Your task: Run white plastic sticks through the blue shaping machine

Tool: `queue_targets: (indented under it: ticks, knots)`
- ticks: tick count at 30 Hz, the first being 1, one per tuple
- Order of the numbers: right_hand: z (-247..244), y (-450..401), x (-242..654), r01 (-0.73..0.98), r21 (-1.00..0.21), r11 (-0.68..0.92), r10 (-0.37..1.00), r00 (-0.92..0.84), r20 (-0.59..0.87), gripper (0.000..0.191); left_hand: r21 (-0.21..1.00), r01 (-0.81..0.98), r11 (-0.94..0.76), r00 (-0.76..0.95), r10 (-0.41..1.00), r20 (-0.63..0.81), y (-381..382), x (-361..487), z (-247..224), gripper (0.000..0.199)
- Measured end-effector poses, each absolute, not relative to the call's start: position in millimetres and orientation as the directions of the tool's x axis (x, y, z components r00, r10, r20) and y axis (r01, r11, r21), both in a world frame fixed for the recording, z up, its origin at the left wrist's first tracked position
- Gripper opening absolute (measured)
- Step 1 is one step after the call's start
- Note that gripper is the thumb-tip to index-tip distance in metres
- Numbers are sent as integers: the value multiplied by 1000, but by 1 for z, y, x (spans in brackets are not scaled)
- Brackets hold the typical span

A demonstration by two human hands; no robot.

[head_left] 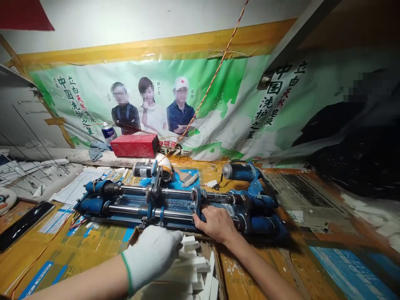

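A blue machine with steel rods (pixel 178 214) lies across the table. My bare right hand (pixel 216 223) is on its front side, right of the middle, fingers curled around the blue bracket on the rods. My left hand (pixel 156 252), in a white glove with a green cuff, is closed in front of the machine, over the left part of a box of white strips (pixel 195 266). Whatever its fingers hold is hidden or too small to name.
Behind the machine are a motor (pixel 239 171), a brush (pixel 189 179), a red box (pixel 134 146) and a spray can (pixel 108 134). A black phone (pixel 25 225) lies at the left. A twisted wire (pixel 215 75) hangs down to the machine.
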State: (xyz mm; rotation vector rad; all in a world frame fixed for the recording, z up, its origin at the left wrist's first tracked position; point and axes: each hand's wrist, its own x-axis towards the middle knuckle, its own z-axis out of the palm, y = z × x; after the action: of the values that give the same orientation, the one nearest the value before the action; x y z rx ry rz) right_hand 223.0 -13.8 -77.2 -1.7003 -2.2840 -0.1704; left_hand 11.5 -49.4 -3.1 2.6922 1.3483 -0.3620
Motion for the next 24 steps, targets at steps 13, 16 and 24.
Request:
queue_targets:
  ticks: [13, 16, 24]
  knots:
    - [-78, -15, 228, 939, -138, 315, 921, -267, 285, 31, -205, 520, -829, 726, 303, 617, -11, 12, -34, 27]
    - [-77, -15, 228, 935, -154, 319, 922, -269, 279, 35, -243, 524, -816, 750, 308, 585, 16, 13, -36, 28]
    - [-74, -18, 227, 941, -183, 286, 930, -225, 292, 28, -341, 617, -709, 751, 400, 526, 43, 12, -47, 26]
